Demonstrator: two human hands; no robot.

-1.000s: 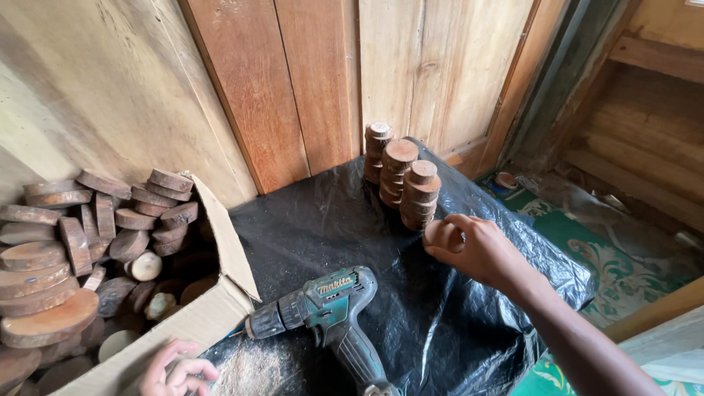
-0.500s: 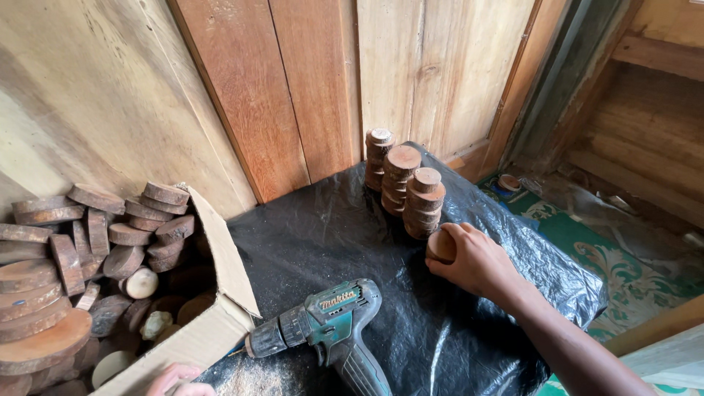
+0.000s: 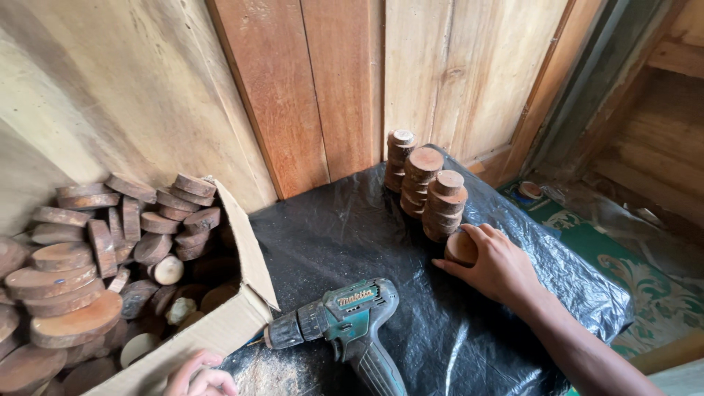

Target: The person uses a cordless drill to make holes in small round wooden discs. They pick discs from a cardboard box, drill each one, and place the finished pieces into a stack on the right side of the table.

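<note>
The right hand (image 3: 499, 268) rests on the black plastic sheet (image 3: 352, 235) that covers the surface. Its fingers (image 3: 480, 233) are curled around a small round wood slice (image 3: 460, 249), which sits on the sheet near the right edge, just beside the nearest of three stacks of wood slices (image 3: 446, 205). The stacks stand in a row toward the far edge, close to the wooden wall (image 3: 345, 81). A green and black power drill (image 3: 345, 319) lies on its side near the front edge, with sawdust (image 3: 275, 370) by it. The left hand (image 3: 199, 374) is at the bottom, touching the front wall of a cardboard box (image 3: 213, 330). Its fingers are bent, but I cannot tell if they hold anything. The box is full of wood slices (image 3: 81, 257), big and small.
</note>
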